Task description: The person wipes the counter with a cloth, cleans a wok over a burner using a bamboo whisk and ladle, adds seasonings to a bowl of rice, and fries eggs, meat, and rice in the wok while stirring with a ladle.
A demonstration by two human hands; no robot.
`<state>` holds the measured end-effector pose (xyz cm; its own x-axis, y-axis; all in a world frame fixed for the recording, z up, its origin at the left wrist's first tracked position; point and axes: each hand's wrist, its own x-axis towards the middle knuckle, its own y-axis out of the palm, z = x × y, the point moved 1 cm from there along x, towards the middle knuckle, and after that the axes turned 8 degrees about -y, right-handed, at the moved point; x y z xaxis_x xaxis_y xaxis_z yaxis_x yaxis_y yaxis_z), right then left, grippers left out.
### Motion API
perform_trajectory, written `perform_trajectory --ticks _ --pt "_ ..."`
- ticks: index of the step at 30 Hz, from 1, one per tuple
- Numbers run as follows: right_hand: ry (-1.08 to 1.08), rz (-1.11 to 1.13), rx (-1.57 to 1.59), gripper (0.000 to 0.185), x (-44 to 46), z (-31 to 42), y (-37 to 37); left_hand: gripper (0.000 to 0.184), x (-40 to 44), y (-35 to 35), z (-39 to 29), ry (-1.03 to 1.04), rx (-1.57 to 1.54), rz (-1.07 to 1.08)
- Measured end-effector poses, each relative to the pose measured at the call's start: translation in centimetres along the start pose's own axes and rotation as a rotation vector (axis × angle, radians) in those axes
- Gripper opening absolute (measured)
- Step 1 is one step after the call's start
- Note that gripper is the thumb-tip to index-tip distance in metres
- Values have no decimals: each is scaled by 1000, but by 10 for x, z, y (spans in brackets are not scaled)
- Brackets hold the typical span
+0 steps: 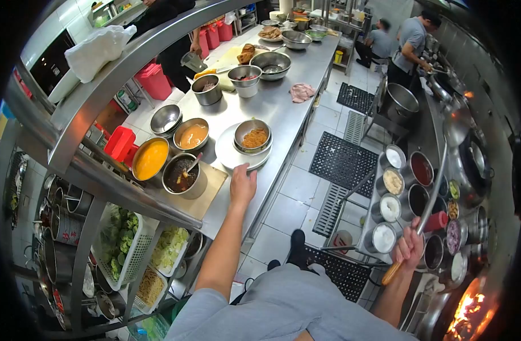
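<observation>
Steel counter (283, 108); one ladle (457, 126) in right hand (409, 247)

A long, brushed stainless-steel table (278, 113) runs forward from the left hand (243, 186), with a white-tiled wall (69, 17) far to its left. Ahead, between that hand and the right hand (408, 248), black perforated rubber mats (338, 158) lie on a pale square-tiled floor (286, 197).

Right hand (408, 245) gripping ladle (437, 187), left hand (243, 184), plate (227, 149)
</observation>
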<state>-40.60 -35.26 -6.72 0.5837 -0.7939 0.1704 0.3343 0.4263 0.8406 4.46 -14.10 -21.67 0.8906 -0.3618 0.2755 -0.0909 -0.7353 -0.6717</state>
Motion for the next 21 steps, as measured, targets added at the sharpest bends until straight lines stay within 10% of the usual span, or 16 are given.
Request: perform_trajectory --ticks 11,15,18,21 --pt "385 69 -244 27 180 -94 12 39 114 38 48 -865 -465 100" --pt "517 119 -261 26 239 -121 8 29 116 14 60 -814 -309 -105" --pt "591 116 -246 27 270 -135 6 25 78 -24 5 -346 247 -288" --pt "641 134 -225 26 292 -147 0 31 14 3 -46 -428 137 116"
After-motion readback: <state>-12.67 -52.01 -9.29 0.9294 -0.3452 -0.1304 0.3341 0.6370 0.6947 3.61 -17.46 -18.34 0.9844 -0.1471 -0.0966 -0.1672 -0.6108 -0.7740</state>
